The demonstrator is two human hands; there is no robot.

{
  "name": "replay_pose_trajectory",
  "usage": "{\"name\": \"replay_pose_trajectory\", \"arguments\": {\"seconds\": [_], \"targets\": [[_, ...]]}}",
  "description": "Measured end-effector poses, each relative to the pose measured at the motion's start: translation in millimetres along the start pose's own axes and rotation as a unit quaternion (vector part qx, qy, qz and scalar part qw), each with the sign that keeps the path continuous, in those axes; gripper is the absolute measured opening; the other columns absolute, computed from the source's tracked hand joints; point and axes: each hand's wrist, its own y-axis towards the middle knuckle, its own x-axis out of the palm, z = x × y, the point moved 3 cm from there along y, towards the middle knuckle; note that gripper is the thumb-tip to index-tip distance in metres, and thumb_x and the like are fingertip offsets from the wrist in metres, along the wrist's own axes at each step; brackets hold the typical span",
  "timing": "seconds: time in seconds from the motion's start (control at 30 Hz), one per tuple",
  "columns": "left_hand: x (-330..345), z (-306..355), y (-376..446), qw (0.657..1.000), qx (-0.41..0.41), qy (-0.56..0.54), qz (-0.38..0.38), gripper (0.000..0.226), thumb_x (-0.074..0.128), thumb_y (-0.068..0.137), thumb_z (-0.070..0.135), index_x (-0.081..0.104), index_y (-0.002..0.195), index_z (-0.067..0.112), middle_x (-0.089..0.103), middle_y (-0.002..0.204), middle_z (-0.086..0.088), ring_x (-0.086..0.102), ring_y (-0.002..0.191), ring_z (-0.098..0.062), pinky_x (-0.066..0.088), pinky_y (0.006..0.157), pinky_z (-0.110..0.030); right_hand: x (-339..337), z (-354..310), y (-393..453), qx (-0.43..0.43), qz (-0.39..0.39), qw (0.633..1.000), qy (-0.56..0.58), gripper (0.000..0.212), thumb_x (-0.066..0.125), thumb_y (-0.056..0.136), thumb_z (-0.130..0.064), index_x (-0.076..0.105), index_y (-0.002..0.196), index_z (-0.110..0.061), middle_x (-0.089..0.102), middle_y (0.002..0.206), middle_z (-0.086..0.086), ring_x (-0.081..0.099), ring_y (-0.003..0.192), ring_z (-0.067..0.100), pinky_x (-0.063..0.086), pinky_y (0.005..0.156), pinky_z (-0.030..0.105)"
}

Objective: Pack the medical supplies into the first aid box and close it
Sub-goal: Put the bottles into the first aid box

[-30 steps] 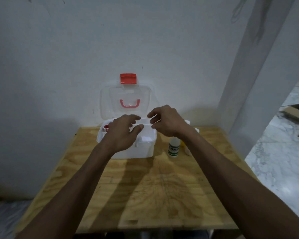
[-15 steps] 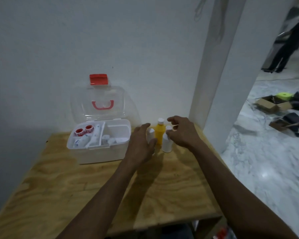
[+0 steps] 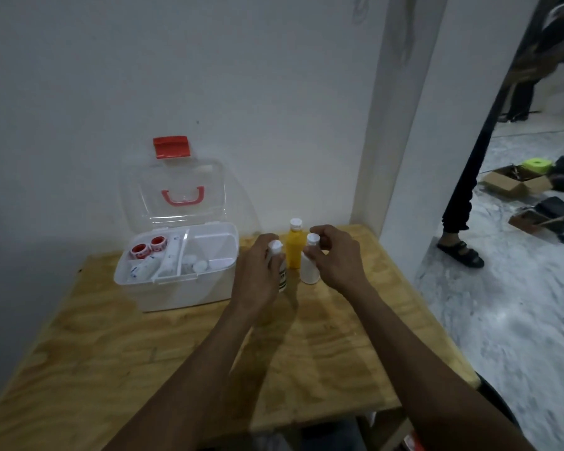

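The fingers (image 3: 267,252) of the left hand (image 3: 257,275) wrap an upright labelled bottle (image 3: 282,276) on the counter (image 3: 323,336); the right hand (image 3: 336,255) pinches a white bottle (image 3: 309,268), with the open box (image 3: 176,284) lying to their left.

Both forearms are bare from the near edge of the view out to the wrists, with no sleeve, cuff, watch, band or glove on them. The left hand (image 3: 257,275) and the right hand (image 3: 337,258) are bare too, and no ring shows on the fingers (image 3: 319,231). The picture is too soft to show the nails.
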Motion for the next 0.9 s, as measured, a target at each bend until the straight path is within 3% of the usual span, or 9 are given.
{"name": "replay_pose_trajectory", "arguments": {"seconds": [0.1,0.27,0.43,0.5,0.67,0.8,0.9], "targets": [[-6.9,3.4,-2.9,1.0,-0.004,0.002,-0.005,0.014,0.051,0.099,0.029,0.059,0.106,0.02,0.069,0.096,0.0,0.067,0.089,-0.02,0.055,0.072,-0.038,-7.7,-5.3,-2.5,-0.005,0.01,1.0,0.006,0.03,0.076,0.08,-0.023,0.069,0.108,-0.013,0.074,0.101,0.002,0.069,0.092,0.016,0.056,0.086,0.042],[-43.2,24.5,-3.6,0.999,0.007,-0.032,0.023,0.016,0.058,0.095,0.028,0.062,0.108,0.019,0.069,0.096,0.002,0.068,0.092,-0.014,0.058,0.077,-0.041,-29.0,-42.3,-2.8,-0.048,0.015,0.998,0.034,0.031,0.077,0.08,-0.021,0.07,0.109,-0.013,0.073,0.099,-0.002,0.069,0.09,0.01,0.057,0.084,0.032],[-104.7,37.3,11.5,0.996,0.014,-0.041,0.073,0.018,0.062,0.094,0.023,0.063,0.111,0.019,0.066,0.099,0.008,0.065,0.088,-0.002,0.054,0.073,-0.013,-29.5,-97.2,6.1,-0.097,0.027,0.991,0.085,0.031,0.077,0.08,-0.02,0.07,0.11,-0.014,0.069,0.095,-0.009,0.066,0.087,0.003,0.052,0.08,0.015],[-129.8,34.0,21.0,0.995,0.002,-0.029,0.092,0.021,0.064,0.092,0.019,0.064,0.113,0.018,0.066,0.103,0.006,0.065,0.09,-0.005,0.053,0.076,-0.014,-18.2,-113.8,12.1,-0.103,0.023,0.989,0.105,0.033,0.077,0.08,-0.019,0.07,0.112,-0.014,0.07,0.096,-0.008,0.066,0.087,0.003,0.051,0.078,0.011],[-165.6,8.9,48.2,0.994,-0.032,0.011,0.108,0.024,0.065,0.091,0.021,0.063,0.114,0.016,0.068,0.113,-0.003,0.066,0.098,-0.017,0.057,0.083,-0.033,22.2,-137.1,23.9,-0.102,-0.015,0.987,0.126,0.033,0.077,0.08,-0.018,0.069,0.111,-0.014,0.071,0.099,-0.005,0.065,0.085,0.005,0.051,0.079,0.013],[-162.9,-15.8,62.5,0.996,-0.049,0.032,0.075,0.023,0.064,0.091,0.017,0.062,0.114,0.014,0.068,0.115,-0.006,0.067,0.101,-0.022,0.058,0.084,-0.037,52.5,-139.1,29.2,-0.101,-0.034,0.988,0.112,0.031,0.078,0.078,-0.017,0.07,0.107,-0.014,0.074,0.1,0.0,0.07,0.088,0.011,0.057,0.088,0.033],[-151.7,-28.8,69.7,0.996,-0.038,0.061,0.044,0.02,0.063,0.091,0.017,0.063,0.112,0.014,0.069,0.112,-0.006,0.068,0.099,-0.023,0.057,0.086,-0.036,71.3,-134.3,31.0,-0.101,-0.058,0.99,0.085,0.03,0.078,0.078,-0.018,0.07,0.106,-0.015,0.074,0.099,0.001,0.07,0.089,0.013,0.057,0.086,0.037]]}}
